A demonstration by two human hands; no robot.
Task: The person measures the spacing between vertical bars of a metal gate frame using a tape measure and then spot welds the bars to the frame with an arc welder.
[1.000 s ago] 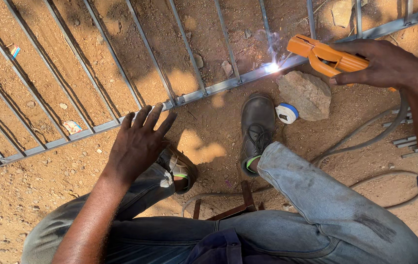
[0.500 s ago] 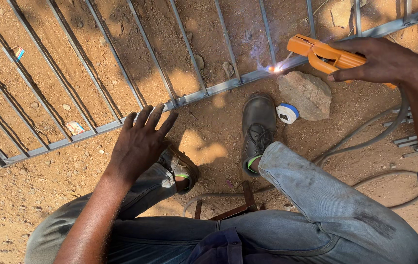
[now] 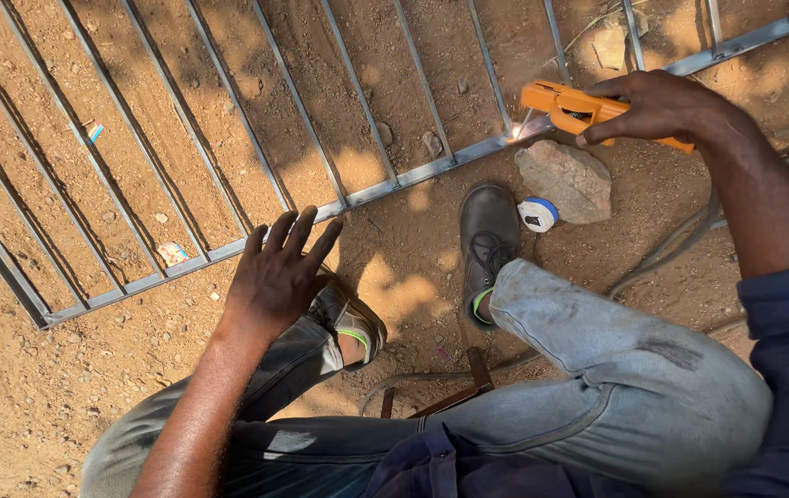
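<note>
Gripping orange welding holder (image 3: 588,111), right-hand fingers (image 3: 611,129) unchanged; spark (image 3: 516,132) dimmer; left fingers (image 3: 298,235) splayed.

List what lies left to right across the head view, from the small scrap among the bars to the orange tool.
Striped scrap → pale scrap → left hand → black shoe → tape measure → rock → orange electrode holder in the right hand.
</note>
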